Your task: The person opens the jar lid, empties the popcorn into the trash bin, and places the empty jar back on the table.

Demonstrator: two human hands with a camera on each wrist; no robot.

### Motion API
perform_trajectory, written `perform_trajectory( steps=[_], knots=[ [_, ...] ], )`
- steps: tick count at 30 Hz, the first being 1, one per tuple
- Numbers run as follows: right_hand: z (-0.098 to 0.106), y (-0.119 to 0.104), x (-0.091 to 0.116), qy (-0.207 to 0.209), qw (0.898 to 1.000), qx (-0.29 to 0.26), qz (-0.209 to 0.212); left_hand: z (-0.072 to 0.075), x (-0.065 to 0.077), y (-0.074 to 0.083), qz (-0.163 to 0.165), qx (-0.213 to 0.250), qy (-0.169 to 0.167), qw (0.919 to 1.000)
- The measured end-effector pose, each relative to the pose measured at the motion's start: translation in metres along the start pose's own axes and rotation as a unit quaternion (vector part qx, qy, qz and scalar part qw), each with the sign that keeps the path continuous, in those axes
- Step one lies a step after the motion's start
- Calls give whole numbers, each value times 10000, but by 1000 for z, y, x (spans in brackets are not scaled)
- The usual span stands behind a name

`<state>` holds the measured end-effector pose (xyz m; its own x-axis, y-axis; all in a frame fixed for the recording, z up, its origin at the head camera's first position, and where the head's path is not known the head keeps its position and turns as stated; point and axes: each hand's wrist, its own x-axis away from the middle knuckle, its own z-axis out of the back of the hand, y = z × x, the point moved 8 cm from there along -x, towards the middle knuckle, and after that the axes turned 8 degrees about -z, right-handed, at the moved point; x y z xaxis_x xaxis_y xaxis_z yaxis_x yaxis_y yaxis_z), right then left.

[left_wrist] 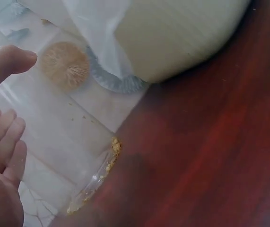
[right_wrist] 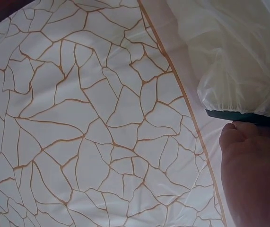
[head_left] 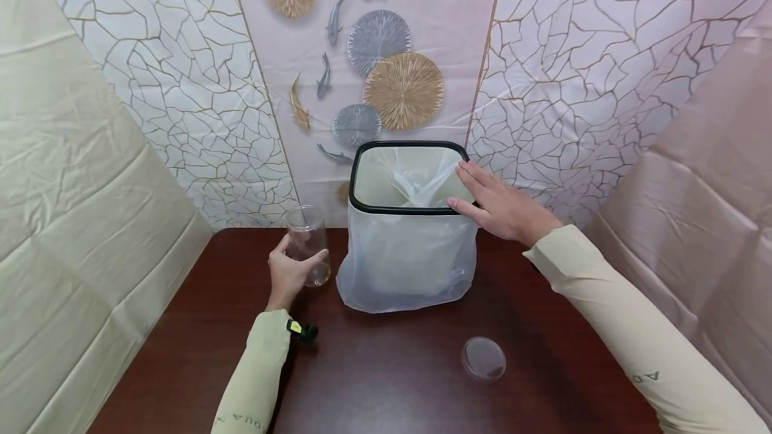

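Note:
In the head view, my left hand [head_left: 289, 273] is curved round a clear cylindrical jar [head_left: 312, 246] left of a bin, thumb on the near side and fingers on the far side. Yellowish crumbs [left_wrist: 113, 151] lie along the jar's bottom in the left wrist view. My right hand [head_left: 506, 209], its fingers mostly straight, rests at the right side of the black bin rim [head_left: 416, 210]. A translucent white bag [head_left: 404, 266] hangs over the outside of the pale bin [right_wrist: 248, 56]. Part of the bag also shows inside the opening.
A round clear lid [head_left: 484, 358] lies on the dark red-brown table [head_left: 386, 380], near the front right. Patterned fabric [head_left: 561, 86] hangs behind the table, with beige cloth [head_left: 78, 220] on both sides. A black wrist device [head_left: 304, 331] sits on the left sleeve.

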<state>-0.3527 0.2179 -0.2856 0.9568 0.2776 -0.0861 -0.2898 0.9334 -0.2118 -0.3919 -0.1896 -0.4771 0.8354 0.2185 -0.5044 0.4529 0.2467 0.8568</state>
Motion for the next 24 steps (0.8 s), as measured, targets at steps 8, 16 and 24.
perform_trajectory(
  steps=[8, 16, 24],
  knots=[
    [-2, -1, 0, -19, 10000, 36, 39, 1, 12, -12, 43, 363, 41, 9993],
    [-1, 0, 1, -14, 10000, -42, 38, 1, 18, -14, 52, 181, -231, 9996],
    [7, -3, 4, 397, 9989, 187, 184, 7, 17, -5, 99, -774, -989, 9920]
  ],
)
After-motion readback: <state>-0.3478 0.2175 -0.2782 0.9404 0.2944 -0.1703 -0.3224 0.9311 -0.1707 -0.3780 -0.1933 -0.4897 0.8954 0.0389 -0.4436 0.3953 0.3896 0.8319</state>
